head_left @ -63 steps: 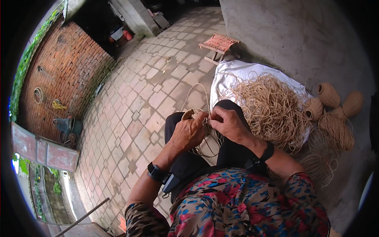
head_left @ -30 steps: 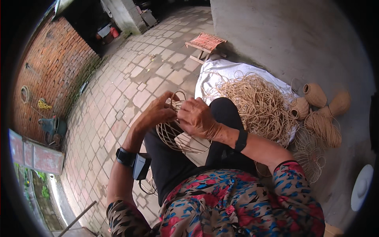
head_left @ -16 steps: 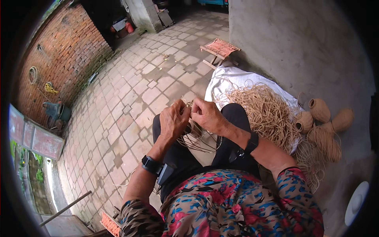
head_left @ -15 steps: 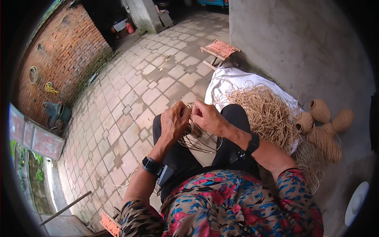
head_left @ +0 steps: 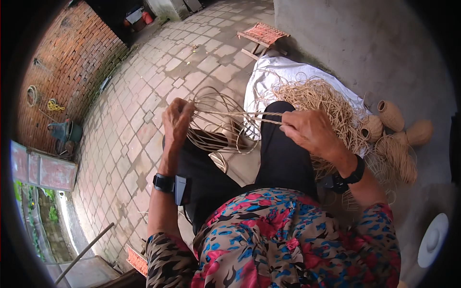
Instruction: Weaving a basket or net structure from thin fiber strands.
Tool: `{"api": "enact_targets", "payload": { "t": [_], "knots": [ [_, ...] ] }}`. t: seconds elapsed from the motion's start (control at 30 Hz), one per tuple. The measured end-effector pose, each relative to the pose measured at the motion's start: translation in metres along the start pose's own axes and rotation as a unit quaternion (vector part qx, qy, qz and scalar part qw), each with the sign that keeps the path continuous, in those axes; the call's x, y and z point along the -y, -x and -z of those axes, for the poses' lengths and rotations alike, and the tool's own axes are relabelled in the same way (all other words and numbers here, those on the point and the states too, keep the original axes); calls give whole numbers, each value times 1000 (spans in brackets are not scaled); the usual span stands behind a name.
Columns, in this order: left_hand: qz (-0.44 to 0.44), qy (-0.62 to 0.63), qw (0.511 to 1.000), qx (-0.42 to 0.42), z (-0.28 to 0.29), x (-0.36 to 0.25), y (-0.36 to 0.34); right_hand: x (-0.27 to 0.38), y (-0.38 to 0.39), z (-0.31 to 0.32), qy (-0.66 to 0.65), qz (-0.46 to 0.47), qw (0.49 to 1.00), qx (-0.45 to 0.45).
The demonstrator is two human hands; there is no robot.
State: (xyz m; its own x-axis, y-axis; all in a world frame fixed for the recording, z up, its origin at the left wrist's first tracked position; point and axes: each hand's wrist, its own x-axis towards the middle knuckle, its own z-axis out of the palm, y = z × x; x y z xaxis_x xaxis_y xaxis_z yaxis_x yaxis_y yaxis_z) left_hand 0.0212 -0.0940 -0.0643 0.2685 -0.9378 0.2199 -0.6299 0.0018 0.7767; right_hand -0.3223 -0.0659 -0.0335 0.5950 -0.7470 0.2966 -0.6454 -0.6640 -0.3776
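The coil of tan cord point(head_left: 216, 126) is hanging over the person's lap, above the dark trousers point(head_left: 283, 153), and it serves as the landmark here. The left hand point(head_left: 176, 119) is closing around the coil's left edge, fingers curled through the loops, which is probably keeping the rings gathered so they do not spring apart. To the right of the coil, the right hand point(head_left: 312, 130) is pinching a straight stretch of cord point(head_left: 242, 115) that is running taut from the coil to its fingertips; holding it stretched likely keeps the strand free of tangles while it is being handled. Both hands are gripping narrowly, each closed on cord.

Further right of the coil, a loose heap of the same fibre point(head_left: 326, 103) is lying on a white sheet point(head_left: 269, 79), seemingly spread to keep the strands off the ground. Beyond the heap, well to the right of the coil, three wound balls of cord point(head_left: 391, 115) are resting on the concrete. Above the coil, a small reddish slatted stool point(head_left: 264, 36) is standing on the paving. Far to the left of the coil, a brick wall point(head_left: 67, 62) is rising. No packages, labels or signs can be made out; a white round object point(head_left: 432, 240) is sitting at the lower right, its kind unclear.
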Motion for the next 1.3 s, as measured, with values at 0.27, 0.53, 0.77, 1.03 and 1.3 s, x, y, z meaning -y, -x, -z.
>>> {"api": "enact_targets", "payload": {
  "t": [0.27,0.53,0.77,1.03,1.3],
  "knots": [
    [-87,6,989,-123,40,11,-43,-100,59,20,77,-172,980,-62],
    [-107,-26,991,79,32,-3,-17,-188,148,53,119,-353,911,176],
    [-162,-7,944,286,-19,-38,8,-35,19,-37,-209,-51,975,-53],
    [-167,107,927,318,-30,-33,12,52,-13,-55,-365,-42,924,107],
    [-178,139,928,298,-40,-33,22,14,-71,-49,-400,2,916,-19]
  ]
}}
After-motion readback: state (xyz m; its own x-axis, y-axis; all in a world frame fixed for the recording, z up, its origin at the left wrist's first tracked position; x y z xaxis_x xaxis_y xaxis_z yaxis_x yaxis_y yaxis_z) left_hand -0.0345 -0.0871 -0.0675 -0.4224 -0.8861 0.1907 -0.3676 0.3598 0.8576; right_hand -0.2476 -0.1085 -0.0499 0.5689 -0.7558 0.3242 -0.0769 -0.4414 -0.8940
